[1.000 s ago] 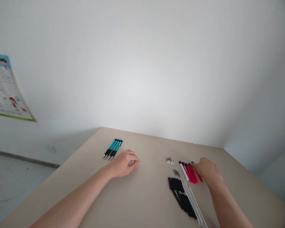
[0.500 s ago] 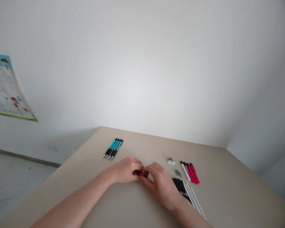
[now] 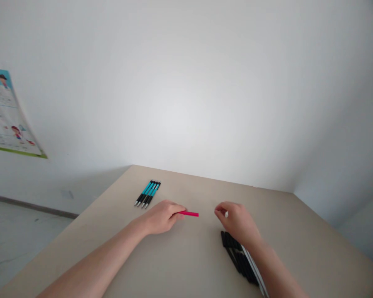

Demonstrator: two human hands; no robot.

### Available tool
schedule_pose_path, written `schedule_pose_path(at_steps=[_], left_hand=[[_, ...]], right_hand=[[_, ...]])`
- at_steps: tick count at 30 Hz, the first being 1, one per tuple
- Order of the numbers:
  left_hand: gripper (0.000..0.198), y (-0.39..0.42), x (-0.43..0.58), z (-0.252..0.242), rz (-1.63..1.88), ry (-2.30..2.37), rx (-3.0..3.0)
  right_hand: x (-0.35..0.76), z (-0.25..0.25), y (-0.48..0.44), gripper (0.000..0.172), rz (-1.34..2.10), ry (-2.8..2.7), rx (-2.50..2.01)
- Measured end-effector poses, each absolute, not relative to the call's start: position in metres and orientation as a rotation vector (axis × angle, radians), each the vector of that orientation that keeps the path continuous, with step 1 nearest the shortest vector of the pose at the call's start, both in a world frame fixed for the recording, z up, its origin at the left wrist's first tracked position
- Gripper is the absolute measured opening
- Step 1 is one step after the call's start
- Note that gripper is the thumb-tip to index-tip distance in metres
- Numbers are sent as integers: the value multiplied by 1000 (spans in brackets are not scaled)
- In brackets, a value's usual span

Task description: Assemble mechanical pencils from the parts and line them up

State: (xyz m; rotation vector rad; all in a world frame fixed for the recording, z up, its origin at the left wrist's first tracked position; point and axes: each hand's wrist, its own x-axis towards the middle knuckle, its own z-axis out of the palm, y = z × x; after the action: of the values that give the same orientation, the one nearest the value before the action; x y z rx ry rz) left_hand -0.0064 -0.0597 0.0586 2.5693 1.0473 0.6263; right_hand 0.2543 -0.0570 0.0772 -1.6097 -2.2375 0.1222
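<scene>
Grips 1 pink tube [image 3: 191, 214] in the left hand [image 3: 162, 217], closed on it between thumb and fingers, and points it toward the right hand [image 3: 238, 220]. Has the right hand curled, thumb and fingertips close together, with a small white piece [image 3: 226, 214] just beside them; cannot tell whether gripped or lying on the counter [image 3: 186, 265]. Has 4 teal-and-black pens [image 3: 147, 193] beyond the left hand; has black tubes [image 3: 245, 265] and white sticks [image 3: 255, 272] on the near side of the right hand.

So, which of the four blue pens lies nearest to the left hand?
The rightmost pen, its tip closest to the left hand, which holds a pink tube; the other three pens lie farther left.
</scene>
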Motion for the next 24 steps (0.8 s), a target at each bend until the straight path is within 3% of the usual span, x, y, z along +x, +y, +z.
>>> schedule_pose_path(at_steps=[6,24], left_hand=[[22,-62,-6,60,611,1086,2504],[20,-60,-8,61,710,972,2467]], right_hand=[[291,76,-41,20,79,-1991,-2123],[290,57,-35,17,84,-2029,-1987]])
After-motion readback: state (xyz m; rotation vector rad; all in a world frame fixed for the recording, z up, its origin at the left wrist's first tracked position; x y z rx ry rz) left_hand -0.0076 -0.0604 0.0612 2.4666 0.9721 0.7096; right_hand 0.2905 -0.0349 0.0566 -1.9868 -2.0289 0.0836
